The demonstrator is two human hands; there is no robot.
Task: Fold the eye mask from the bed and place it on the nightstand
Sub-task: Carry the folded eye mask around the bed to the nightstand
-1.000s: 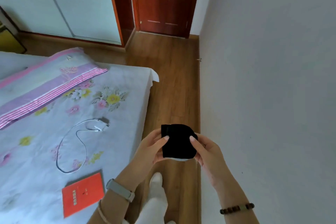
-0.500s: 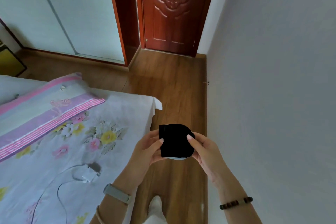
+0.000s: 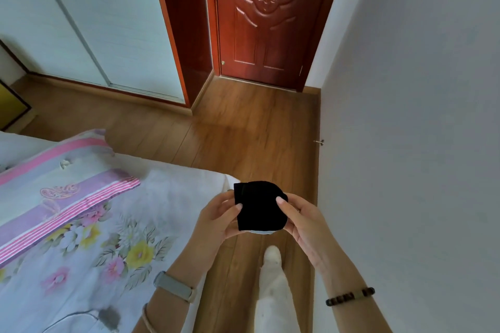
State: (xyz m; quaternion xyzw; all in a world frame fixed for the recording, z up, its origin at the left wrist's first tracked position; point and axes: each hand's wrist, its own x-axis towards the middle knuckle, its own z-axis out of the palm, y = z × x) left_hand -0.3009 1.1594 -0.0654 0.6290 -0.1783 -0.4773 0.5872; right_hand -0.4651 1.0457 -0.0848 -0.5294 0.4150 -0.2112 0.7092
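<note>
The folded eye mask [image 3: 258, 207] is hanging between 2 hands just past the bed [image 3: 167, 197] corner, left hand [image 3: 216, 220] and right hand [image 3: 304, 220] pinching opposite side edges, equally near

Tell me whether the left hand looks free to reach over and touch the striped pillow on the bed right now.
Probably not yet: the left hand is pinching the folded eye mask together with the right hand. The striped pillow lies unobstructed to its left, but letting go comes first.
</note>
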